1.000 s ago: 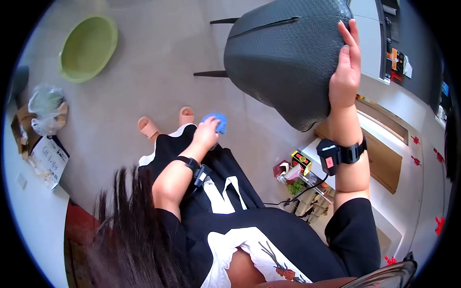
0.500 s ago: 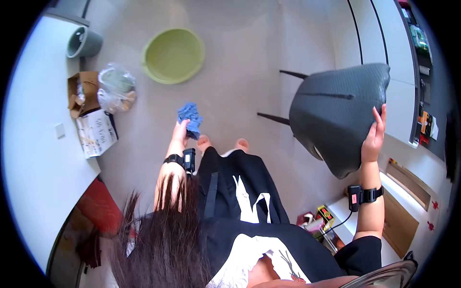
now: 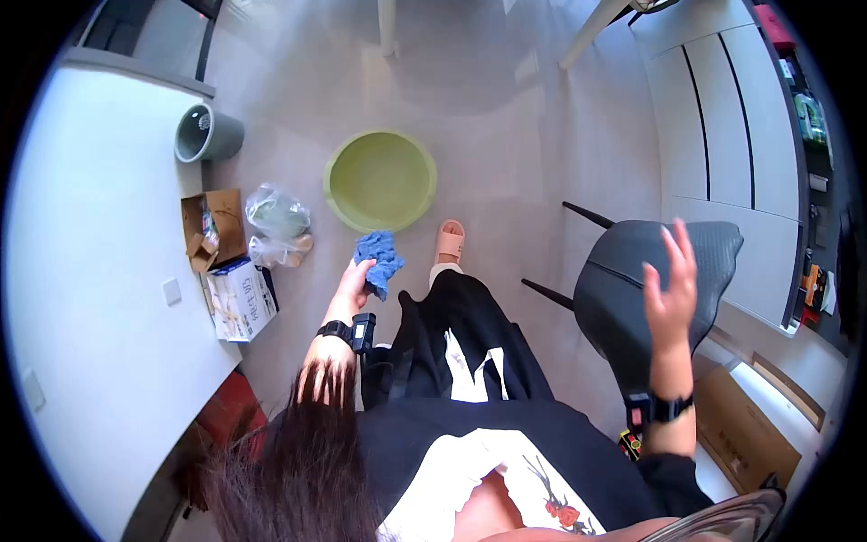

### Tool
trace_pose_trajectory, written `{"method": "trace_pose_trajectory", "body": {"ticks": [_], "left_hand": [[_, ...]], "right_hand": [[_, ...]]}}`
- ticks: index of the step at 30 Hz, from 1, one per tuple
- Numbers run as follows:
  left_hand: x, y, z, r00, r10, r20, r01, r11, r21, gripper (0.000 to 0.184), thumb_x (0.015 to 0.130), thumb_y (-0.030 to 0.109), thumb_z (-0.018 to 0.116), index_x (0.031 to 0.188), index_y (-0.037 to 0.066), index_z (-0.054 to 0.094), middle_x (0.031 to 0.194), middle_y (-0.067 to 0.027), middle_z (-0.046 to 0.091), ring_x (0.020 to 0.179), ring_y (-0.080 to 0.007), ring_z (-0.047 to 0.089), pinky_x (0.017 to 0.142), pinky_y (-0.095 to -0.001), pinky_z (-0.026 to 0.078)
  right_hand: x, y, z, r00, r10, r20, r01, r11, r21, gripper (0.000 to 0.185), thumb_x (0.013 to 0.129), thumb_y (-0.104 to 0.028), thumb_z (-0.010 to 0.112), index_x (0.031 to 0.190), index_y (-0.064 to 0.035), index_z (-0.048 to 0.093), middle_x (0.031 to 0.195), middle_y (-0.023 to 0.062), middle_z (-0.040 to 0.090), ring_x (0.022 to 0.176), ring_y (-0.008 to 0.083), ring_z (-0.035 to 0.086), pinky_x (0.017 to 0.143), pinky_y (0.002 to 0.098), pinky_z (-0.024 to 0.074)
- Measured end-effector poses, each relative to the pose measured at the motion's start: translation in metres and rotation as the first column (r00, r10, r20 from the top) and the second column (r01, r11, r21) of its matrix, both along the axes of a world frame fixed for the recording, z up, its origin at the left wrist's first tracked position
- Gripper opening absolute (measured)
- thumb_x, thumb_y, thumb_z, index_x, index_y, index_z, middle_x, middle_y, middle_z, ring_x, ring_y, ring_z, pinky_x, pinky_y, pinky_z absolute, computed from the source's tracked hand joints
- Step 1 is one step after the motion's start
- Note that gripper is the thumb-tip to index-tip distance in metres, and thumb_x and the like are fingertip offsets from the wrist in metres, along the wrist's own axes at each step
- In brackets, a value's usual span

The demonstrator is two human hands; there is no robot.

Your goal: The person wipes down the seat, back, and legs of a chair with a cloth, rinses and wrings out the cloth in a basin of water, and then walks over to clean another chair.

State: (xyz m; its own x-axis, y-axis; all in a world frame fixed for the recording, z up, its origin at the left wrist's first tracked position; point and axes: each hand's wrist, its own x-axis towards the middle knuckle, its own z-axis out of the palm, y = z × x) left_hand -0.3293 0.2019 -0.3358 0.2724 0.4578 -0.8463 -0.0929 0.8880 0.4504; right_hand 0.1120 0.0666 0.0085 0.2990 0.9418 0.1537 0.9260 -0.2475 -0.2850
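The left hand (image 3: 354, 282) grips a crumpled bright blue cloth (image 3: 378, 263) between thumb and fingers, holding it out in front of the body, just on the near side of a round, pale green plastic basin (image 3: 380, 181) that sits on the smooth grey floor (image 3: 488, 163). The right hand (image 3: 671, 294) is empty, its fingers spread wide and pointing forward, over a dark grey, leather-like chair (image 3: 616, 289) with thin black legs; whether the palm touches the chair I cannot tell. Each wrist wears a black strap carrying a small black device. One foot, in a pink open-toed slipper (image 3: 450, 240), stands near the basin. To the left of the basin are a clear plastic bag (image 3: 277, 215), an open brown cardboard box (image 3: 230, 217), a white printed carton (image 3: 241, 301) and, farther off, a grey round bin (image 3: 221, 135). White panelled cabinets (image 3: 722, 108) stand beyond the chair.
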Motion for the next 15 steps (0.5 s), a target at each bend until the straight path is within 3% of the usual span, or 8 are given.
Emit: {"method": "trace_pose_trajectory", "body": {"ticks": [3,7,11,12,15], "left_hand": [[0.031,0.056,-0.005,0.988,-0.084,-0.128,0.085,0.996,0.005,0.046,0.084,0.006,0.053,0.128,0.008,0.042,0.112,-0.0095,0.06,0.095,-0.0214,0.063,0.073,-0.0347,0.054],[0.042,0.11,-0.066,0.963,-0.168,-0.209,0.186,0.98,0.071,0.049,0.082,0.003,0.056,0.128,0.006,0.042,0.113,-0.0099,0.058,0.096,-0.0202,0.062,0.074,-0.034,0.054],[0.043,0.143,-0.129,0.954,-0.277,-0.118,0.291,0.95,0.116,0.055,0.08,0.005,0.064,0.13,0.001,0.04,0.114,-0.0115,0.058,0.098,-0.0212,0.06,0.081,-0.0329,0.052],[0.044,0.15,-0.145,0.966,-0.253,-0.057,0.259,0.957,0.131,0.069,0.074,0.011,0.074,0.133,0.001,0.038,0.117,-0.0137,0.057,0.106,-0.0225,0.057,0.089,-0.034,0.048],[0.048,0.171,-0.198,0.826,-0.46,-0.326,0.532,0.828,0.179,0.071,0.072,0.015,0.078,0.131,-0.001,0.041,0.116,-0.0141,0.058,0.105,-0.0216,0.057,0.089,-0.0328,0.048]], "right_hand": [[-0.001,0.103,-0.076,0.942,0.144,-0.304,-0.167,0.985,-0.05,0.046,0.083,-0.012,0.062,0.127,-0.0078,0.052,0.136,0.015,0.047,0.125,0.0326,0.045,0.104,0.0387,0.0372],[-0.012,0.164,-0.24,0.817,0.107,-0.567,-0.32,0.902,-0.29,0.042,0.086,-0.02,0.061,0.127,-0.0121,0.053,0.131,0.0143,0.051,0.12,0.0318,0.05,0.098,0.0375,0.0426],[-0.054,0.17,-0.366,0.742,-0.094,-0.664,-0.304,0.835,-0.458,0.039,0.088,-0.023,0.058,0.125,-0.011,0.055,0.125,0.0139,0.056,0.112,0.0311,0.055,0.094,0.0364,0.0446],[-0.068,0.162,-0.395,0.696,-0.179,-0.696,-0.29,0.816,-0.5,0.038,0.088,-0.022,0.057,0.125,-0.0104,0.055,0.124,0.0141,0.056,0.11,0.0309,0.056,0.094,0.0363,0.0447],[-0.102,0.159,-0.427,0.577,-0.329,-0.748,-0.313,0.757,-0.574,0.038,0.089,-0.023,0.055,0.125,-0.009,0.056,0.122,0.0164,0.057,0.108,0.0294,0.057,0.093,0.0364,0.045]]}}
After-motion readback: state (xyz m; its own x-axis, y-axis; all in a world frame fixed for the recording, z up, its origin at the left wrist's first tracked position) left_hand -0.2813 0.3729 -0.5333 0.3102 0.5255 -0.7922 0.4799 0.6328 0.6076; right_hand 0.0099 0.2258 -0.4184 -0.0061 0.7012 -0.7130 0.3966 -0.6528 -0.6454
